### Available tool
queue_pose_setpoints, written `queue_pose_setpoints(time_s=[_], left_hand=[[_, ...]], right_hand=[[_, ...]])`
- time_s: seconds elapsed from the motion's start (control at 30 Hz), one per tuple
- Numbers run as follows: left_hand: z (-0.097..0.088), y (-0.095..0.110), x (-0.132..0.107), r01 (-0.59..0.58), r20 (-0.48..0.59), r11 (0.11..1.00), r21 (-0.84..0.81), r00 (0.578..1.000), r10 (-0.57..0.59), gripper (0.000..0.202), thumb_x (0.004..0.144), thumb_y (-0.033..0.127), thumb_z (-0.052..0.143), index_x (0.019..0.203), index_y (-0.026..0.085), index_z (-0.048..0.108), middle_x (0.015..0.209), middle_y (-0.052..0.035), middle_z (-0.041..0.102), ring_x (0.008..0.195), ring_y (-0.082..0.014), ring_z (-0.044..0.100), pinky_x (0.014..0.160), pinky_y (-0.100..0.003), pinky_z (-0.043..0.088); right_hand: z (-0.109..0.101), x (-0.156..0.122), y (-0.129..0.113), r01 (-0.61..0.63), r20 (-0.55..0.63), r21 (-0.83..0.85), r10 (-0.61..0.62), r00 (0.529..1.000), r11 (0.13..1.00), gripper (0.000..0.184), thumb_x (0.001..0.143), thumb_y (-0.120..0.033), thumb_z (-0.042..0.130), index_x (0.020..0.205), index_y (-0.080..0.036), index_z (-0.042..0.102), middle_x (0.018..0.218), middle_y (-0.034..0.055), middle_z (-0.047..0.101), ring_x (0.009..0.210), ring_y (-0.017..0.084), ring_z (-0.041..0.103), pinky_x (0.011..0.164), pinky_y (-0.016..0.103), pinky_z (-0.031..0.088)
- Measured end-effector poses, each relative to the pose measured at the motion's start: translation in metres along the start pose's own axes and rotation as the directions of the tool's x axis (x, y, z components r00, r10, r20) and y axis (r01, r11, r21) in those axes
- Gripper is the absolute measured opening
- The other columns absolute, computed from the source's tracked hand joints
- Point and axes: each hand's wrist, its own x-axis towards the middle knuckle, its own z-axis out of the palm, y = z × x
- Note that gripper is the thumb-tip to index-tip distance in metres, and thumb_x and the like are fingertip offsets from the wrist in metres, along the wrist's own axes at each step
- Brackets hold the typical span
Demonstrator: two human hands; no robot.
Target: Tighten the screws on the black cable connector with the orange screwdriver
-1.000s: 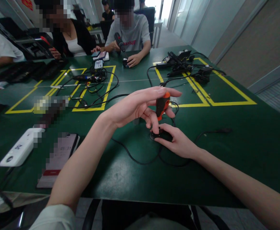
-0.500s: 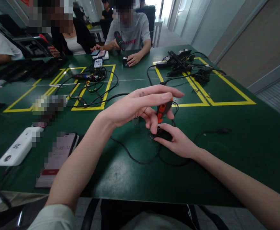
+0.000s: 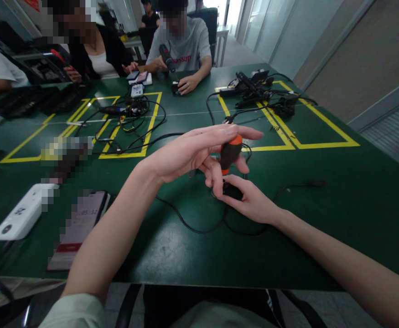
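In the head view my left hand (image 3: 199, 152) is closed round a short screwdriver (image 3: 231, 155) with a dark and orange handle. Its handle stands nearly upright, with a fingertip and the palm side over its top. The lower end points down at a small black part (image 3: 234, 191), whose exact kind I cannot make out. My right hand (image 3: 256, 200) pinches that part against the table between thumb and fingers. Part of it is hidden by my fingers. A small grey cylinder (image 3: 192, 172) stands behind my left hand, mostly covered.
A thin black cable (image 3: 192, 230) loops across the green table (image 3: 172, 259). At left lie a phone (image 3: 78, 228) and a white power strip (image 3: 23, 212). Tangled cables (image 3: 134, 109) and black adapters (image 3: 254, 89) lie farther back. Across the table a co-worker holds a power drill (image 3: 167, 58).
The screwdriver handle has turned, showing more of its dark side and orange cap, and my left fingers have shifted on it. My right hand still holds the black part. The view has moved slightly.
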Motion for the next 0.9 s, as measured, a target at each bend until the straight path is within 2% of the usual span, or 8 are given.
queue_pose_setpoints(time_s=[0.07,0.13,0.27,0.37,0.47,0.63,0.73,0.9], left_hand=[[-0.0002,0.0005,-0.0004,0.010,-0.004,1.000,0.023,1.000,-0.010,0.049,0.102,0.058,0.058,0.128,0.018,0.067,0.107,-0.0066,0.079,0.068,-0.0131,0.077,0.054,-0.019,0.055],[0.0000,0.0017,-0.0009,0.008,-0.029,0.999,0.053,1.000,-0.007,0.046,0.098,0.057,0.066,0.118,0.016,0.070,0.108,-0.0076,0.079,0.066,-0.0113,0.075,0.053,-0.018,0.053],[0.0019,0.0036,-0.0005,-0.027,-0.087,0.998,0.063,0.996,0.033,0.041,0.089,0.050,0.080,0.106,0.015,0.065,0.097,-0.0034,0.079,0.060,-0.0078,0.071,0.052,-0.015,0.051],[0.0031,0.0032,0.0012,-0.042,-0.098,0.998,0.039,0.994,0.045,0.042,0.092,0.054,0.075,0.106,0.016,0.065,0.092,-0.0018,0.078,0.059,-0.0087,0.072,0.050,-0.015,0.050],[0.0032,0.0026,0.0027,-0.038,-0.097,0.999,0.036,0.994,0.041,0.047,0.099,0.059,0.062,0.108,0.014,0.069,0.095,-0.0043,0.078,0.057,-0.0092,0.072,0.049,-0.016,0.052],[0.0016,0.0038,0.0023,-0.013,-0.104,0.999,0.044,0.994,0.017,0.040,0.095,0.052,0.072,0.106,0.014,0.068,0.099,-0.0050,0.079,0.063,-0.0103,0.074,0.055,-0.018,0.056],[0.0006,0.0038,0.0016,-0.018,-0.100,0.999,0.043,0.995,0.022,0.040,0.092,0.051,0.075,0.106,0.016,0.062,0.096,-0.0032,0.079,0.060,-0.0104,0.074,0.052,-0.017,0.055],[0.0011,0.0019,0.0016,-0.019,-0.106,0.999,0.038,0.994,0.023,0.045,0.101,0.058,0.059,0.119,0.016,0.063,0.096,-0.0034,0.077,0.058,-0.0120,0.074,0.050,-0.019,0.054]], right_hand=[[0.0001,0.0003,0.0001,0.005,-0.004,0.002,-0.005,1.000,1.000,0.020,0.096,-0.030,0.069,0.115,-0.022,0.067,0.114,0.0109,0.078,0.106,0.028,0.077,0.098,0.046,0.063],[0.0003,0.0004,0.0003,0.008,-0.009,0.001,-0.008,1.000,1.000,0.020,0.095,-0.029,0.069,0.114,-0.022,0.067,0.114,0.0107,0.078,0.106,0.028,0.076,0.098,0.046,0.063],[0.0006,0.0001,0.0012,0.009,-0.009,-0.001,-0.009,1.000,1.000,0.021,0.096,-0.028,0.069,0.116,-0.022,0.066,0.115,0.0105,0.078,0.104,0.027,0.076,0.096,0.044,0.063],[0.0007,-0.0002,0.0016,0.006,-0.003,-0.003,-0.006,1.000,1.000,0.022,0.096,-0.028,0.069,0.116,-0.021,0.065,0.115,0.0113,0.077,0.104,0.027,0.076,0.096,0.044,0.063],[0.0006,-0.0001,0.0013,0.003,-0.002,-0.001,-0.003,1.000,1.000,0.022,0.096,-0.028,0.069,0.116,-0.021,0.065,0.115,0.0120,0.077,0.105,0.027,0.076,0.097,0.044,0.062],[0.0001,0.0003,0.0005,0.003,0.000,0.001,-0.003,1.000,1.000,0.022,0.096,-0.028,0.069,0.116,-0.022,0.066,0.116,0.0114,0.077,0.105,0.027,0.076,0.097,0.044,0.063],[-0.0001,0.0003,0.0005,0.003,-0.001,0.002,-0.003,1.000,1.000,0.022,0.096,-0.029,0.069,0.116,-0.022,0.066,0.118,0.0114,0.077,0.105,0.028,0.076,0.097,0.046,0.063],[0.0003,0.0004,0.0005,0.007,-0.003,0.004,-0.007,1.000,1.000,0.023,0.095,-0.028,0.069,0.117,-0.022,0.066,0.116,0.0111,0.078,0.104,0.027,0.076,0.096,0.045,0.063]])
